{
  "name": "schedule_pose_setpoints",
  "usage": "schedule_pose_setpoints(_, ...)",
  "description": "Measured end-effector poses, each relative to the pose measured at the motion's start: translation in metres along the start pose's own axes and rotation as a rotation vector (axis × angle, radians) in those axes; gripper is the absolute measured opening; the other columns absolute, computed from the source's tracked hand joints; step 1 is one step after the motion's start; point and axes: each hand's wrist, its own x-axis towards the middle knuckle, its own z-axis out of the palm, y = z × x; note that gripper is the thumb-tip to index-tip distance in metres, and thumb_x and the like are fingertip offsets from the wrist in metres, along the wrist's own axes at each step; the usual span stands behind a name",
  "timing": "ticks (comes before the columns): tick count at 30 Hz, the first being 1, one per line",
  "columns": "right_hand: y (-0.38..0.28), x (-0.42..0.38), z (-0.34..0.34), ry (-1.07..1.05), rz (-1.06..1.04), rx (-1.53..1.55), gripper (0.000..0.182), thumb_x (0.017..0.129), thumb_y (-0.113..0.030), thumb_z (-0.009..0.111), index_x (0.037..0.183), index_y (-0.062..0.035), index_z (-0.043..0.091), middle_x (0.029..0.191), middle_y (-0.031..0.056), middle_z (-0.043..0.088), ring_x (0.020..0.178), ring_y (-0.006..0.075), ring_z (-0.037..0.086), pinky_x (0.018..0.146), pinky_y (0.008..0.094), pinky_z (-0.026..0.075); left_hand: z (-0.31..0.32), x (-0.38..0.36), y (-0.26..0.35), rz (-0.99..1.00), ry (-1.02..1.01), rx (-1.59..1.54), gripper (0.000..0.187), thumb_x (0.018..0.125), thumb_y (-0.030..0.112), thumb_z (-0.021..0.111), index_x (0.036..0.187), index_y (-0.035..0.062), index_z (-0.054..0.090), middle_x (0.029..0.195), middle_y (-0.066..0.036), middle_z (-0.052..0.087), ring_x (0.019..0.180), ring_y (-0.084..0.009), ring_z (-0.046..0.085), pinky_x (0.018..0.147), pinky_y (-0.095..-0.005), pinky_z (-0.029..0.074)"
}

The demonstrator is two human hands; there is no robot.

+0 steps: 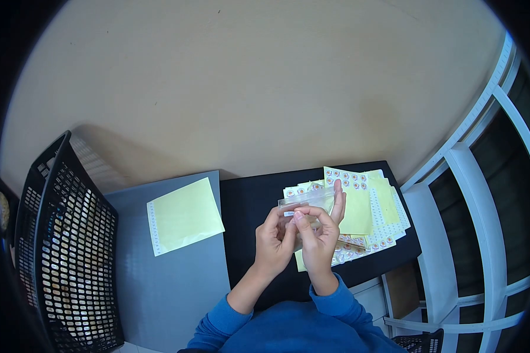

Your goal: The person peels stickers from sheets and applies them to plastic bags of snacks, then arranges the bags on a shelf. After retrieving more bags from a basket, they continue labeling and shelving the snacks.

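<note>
A clear plastic zip bag [312, 198] is held up in front of my body over the black table. My left hand [271, 242] grips its left side, with the thumb across the front. From the right, my right hand [318, 238] bends its thumb and index finger against the bag's front, while other fingers stretch up along its right edge. Near the fingertips, a small white label [289, 213] with dark print lies on the bag. What the bag contains is mostly hidden by my fingers. Behind it lie sticker sheets [388, 235] with round printed stickers and yellow backing [354, 212].
On the grey board [176, 294] to the left lies a yellow sheet [185, 217] with a strip of small labels. A tall black perforated basket [70, 247] stands at far left. White shelving [483, 217] rises on the right, and a beige wall [265, 88] stands behind the black table [247, 200].
</note>
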Motion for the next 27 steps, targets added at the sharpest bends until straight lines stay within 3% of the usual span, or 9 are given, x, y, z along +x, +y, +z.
schedule_pose_setpoints(7, 0.001, 0.000, 0.003, 0.026, 0.003, 0.029, 0.007, 0.073, -0.017, 0.065, 0.075, -0.0108, 0.066, 0.139, 0.0185, 0.016, 0.128, 0.0372, 0.006, 0.102, 0.0477, 0.007, -0.001, -0.002, -0.002, -0.007, -0.006, 0.101, 0.019, 0.087, 0.001, 0.043, 0.105, -0.0036, 0.047, 0.098, -0.014, 0.060, 0.084, -0.0139, 0.059, 0.071, -0.0242, 0.048)
schedule_pose_setpoints(12, 0.003, 0.000, 0.004, 0.043, -0.002, 0.100, 0.006, 0.069, -0.012, 0.069, 0.074, -0.0089, 0.066, 0.138, 0.0205, 0.018, 0.128, 0.0337, 0.014, 0.101, 0.0419, 0.017, 0.000, -0.004, -0.003, -0.020, -0.013, 0.098, 0.019, 0.087, 0.000, 0.041, 0.105, -0.0043, 0.046, 0.099, -0.015, 0.060, 0.088, -0.0157, 0.058, 0.074, -0.0262, 0.048)
schedule_pose_setpoints(19, 0.007, 0.000, 0.004, 0.068, 0.022, 0.196, 0.007, 0.068, -0.010, 0.070, 0.072, -0.0080, 0.066, 0.135, 0.0196, 0.023, 0.124, 0.0312, 0.024, 0.098, 0.0389, 0.024, -0.005, -0.005, 0.007, 0.071, -0.043, 0.158, 0.025, 0.090, 0.012, 0.035, 0.101, -0.0048, 0.051, 0.092, -0.015, 0.061, 0.084, -0.0155, 0.059, 0.072, -0.0262, 0.047)
schedule_pose_setpoints(21, 0.007, 0.000, 0.003, 0.070, -0.068, 0.155, 0.011, 0.066, -0.008, 0.071, 0.072, -0.0063, 0.062, 0.126, 0.0173, 0.033, 0.117, 0.0275, 0.035, 0.093, 0.0366, 0.032, -0.005, -0.003, 0.008, 0.076, -0.031, 0.175, 0.028, 0.090, 0.014, 0.034, 0.098, -0.0048, 0.053, 0.090, -0.014, 0.062, 0.081, -0.0145, 0.059, 0.071, -0.0253, 0.047)
schedule_pose_setpoints(24, 0.009, 0.002, 0.000, 0.098, -0.029, 0.142, 0.017, 0.064, -0.005, 0.071, 0.072, -0.0054, 0.057, 0.114, 0.0131, 0.040, 0.105, 0.0228, 0.042, 0.083, 0.0319, 0.037, -0.005, -0.002, 0.006, -0.023, 0.035, 0.108, 0.027, 0.090, 0.014, 0.037, 0.093, -0.0047, 0.056, 0.085, -0.012, 0.063, 0.076, -0.0120, 0.058, 0.068, -0.0239, 0.047)
schedule_pose_setpoints(25, 0.007, 0.004, 0.002, 0.134, -0.043, 0.164, 0.020, 0.064, -0.004, 0.070, 0.072, -0.0050, 0.052, 0.101, 0.0095, 0.046, 0.093, 0.0187, 0.046, 0.073, 0.0266, 0.038, -0.007, -0.001, 0.005, -0.024, 0.031, 0.108, 0.026, 0.090, 0.014, 0.038, 0.092, -0.0045, 0.056, 0.085, -0.011, 0.062, 0.076, -0.0114, 0.058, 0.068, -0.0237, 0.047)
schedule_pose_setpoints(27, 0.010, 0.005, -0.002, 0.088, -0.014, 0.173, 0.019, 0.065, -0.004, 0.070, 0.072, -0.0048, 0.053, 0.096, 0.0086, 0.048, 0.090, 0.0175, 0.047, 0.071, 0.0250, 0.038, -0.011, 0.000, -0.001, -0.053, 0.060, 0.097, 0.023, 0.090, 0.014, 0.042, 0.089, -0.0036, 0.057, 0.083, -0.010, 0.062, 0.076, -0.0108, 0.058, 0.069, -0.0233, 0.047)
